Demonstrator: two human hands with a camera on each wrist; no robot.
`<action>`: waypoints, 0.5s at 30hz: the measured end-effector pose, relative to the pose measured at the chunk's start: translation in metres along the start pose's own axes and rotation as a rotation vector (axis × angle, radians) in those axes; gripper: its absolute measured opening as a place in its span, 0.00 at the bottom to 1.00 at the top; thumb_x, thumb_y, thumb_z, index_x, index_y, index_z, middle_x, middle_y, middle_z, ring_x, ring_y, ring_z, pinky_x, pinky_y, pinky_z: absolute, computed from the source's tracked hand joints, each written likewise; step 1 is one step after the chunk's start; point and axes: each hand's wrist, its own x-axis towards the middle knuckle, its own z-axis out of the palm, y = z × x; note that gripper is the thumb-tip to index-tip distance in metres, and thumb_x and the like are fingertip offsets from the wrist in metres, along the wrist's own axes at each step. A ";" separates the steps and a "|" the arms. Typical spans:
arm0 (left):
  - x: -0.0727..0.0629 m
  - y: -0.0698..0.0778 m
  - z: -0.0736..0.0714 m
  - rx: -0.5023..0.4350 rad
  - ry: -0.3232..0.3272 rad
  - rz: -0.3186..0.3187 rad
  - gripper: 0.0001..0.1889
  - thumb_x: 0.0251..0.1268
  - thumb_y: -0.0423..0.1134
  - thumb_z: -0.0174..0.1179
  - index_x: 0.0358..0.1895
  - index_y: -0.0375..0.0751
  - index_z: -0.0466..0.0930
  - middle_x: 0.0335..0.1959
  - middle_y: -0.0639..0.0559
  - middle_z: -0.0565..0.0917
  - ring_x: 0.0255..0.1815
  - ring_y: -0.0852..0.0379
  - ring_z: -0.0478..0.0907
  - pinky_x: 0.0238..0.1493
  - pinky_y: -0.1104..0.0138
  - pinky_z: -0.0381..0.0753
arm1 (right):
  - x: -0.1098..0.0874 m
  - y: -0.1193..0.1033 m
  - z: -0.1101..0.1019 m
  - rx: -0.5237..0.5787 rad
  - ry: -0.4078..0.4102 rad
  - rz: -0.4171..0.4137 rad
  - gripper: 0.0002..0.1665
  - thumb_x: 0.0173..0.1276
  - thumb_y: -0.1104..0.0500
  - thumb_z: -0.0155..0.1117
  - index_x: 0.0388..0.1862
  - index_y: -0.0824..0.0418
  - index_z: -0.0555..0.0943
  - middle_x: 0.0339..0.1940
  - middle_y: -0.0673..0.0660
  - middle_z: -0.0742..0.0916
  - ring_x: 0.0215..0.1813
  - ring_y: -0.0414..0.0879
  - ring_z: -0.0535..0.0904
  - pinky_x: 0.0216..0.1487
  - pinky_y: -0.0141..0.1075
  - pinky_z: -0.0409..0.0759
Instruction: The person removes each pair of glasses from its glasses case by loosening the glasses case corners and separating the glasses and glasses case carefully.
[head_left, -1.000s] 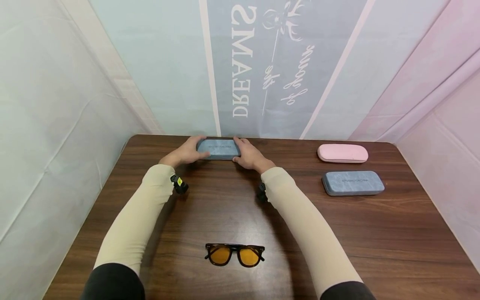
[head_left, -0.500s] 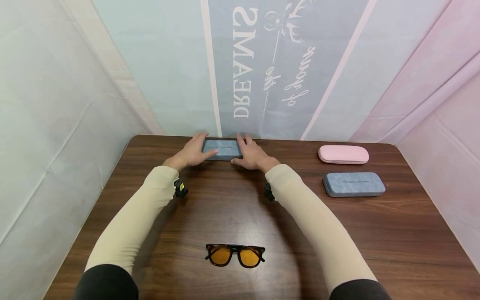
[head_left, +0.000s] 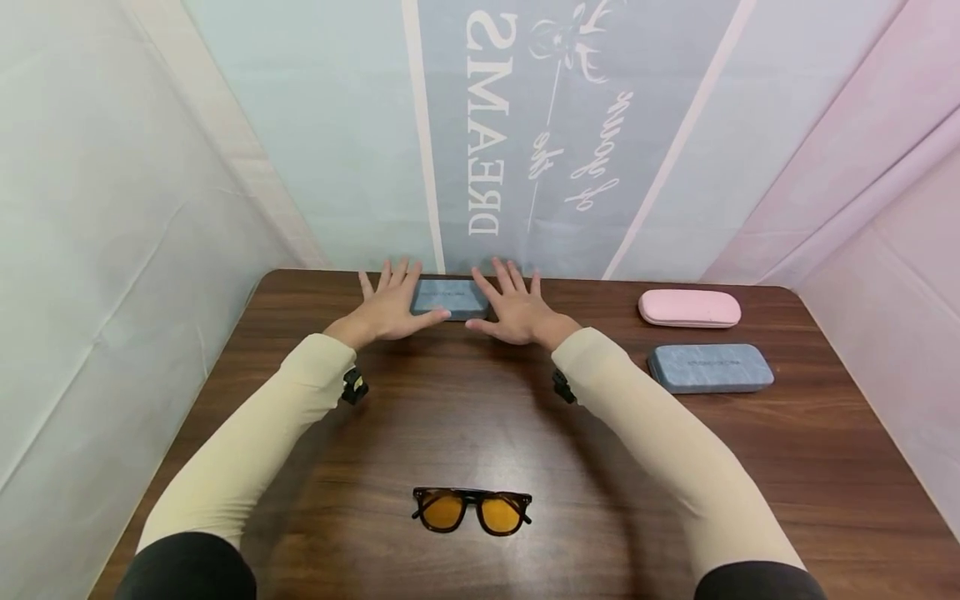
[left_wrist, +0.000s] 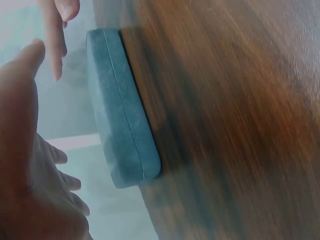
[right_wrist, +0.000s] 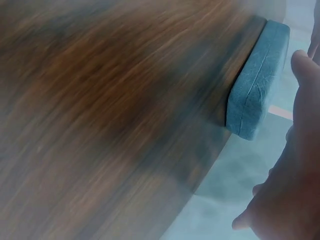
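Observation:
A closed blue glasses case (head_left: pixel 452 297) lies flat at the back edge of the table, between my two hands. My left hand (head_left: pixel 388 307) hovers over its left end with fingers spread; in the left wrist view a gap shows between that hand and the case (left_wrist: pixel 122 110). On the other side my right hand (head_left: pixel 517 310) is spread in the same way, apart from the case (right_wrist: pixel 257 80) in the right wrist view. Neither hand holds anything. Sunglasses (head_left: pixel 472 510) with a black frame and amber lenses lie near the front of the table.
A pink glasses case (head_left: pixel 690 307) and a second blue glasses case (head_left: pixel 711 368) lie at the right of the brown wooden table (head_left: pixel 450 417). Behind the table hangs a printed cloth (head_left: pixel 360 150); pale cloth walls stand at both sides.
Both hands have let go of the blue case, lifted slightly and spread their fingers. The right hand has shifted to the right. The case stays at the back edge.

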 end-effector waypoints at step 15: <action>-0.013 0.034 0.000 0.068 0.039 0.013 0.53 0.70 0.76 0.39 0.84 0.41 0.38 0.83 0.35 0.39 0.81 0.31 0.29 0.65 0.26 0.21 | -0.031 0.013 -0.013 -0.078 0.009 -0.077 0.54 0.75 0.27 0.47 0.85 0.45 0.35 0.85 0.62 0.37 0.83 0.62 0.31 0.72 0.70 0.25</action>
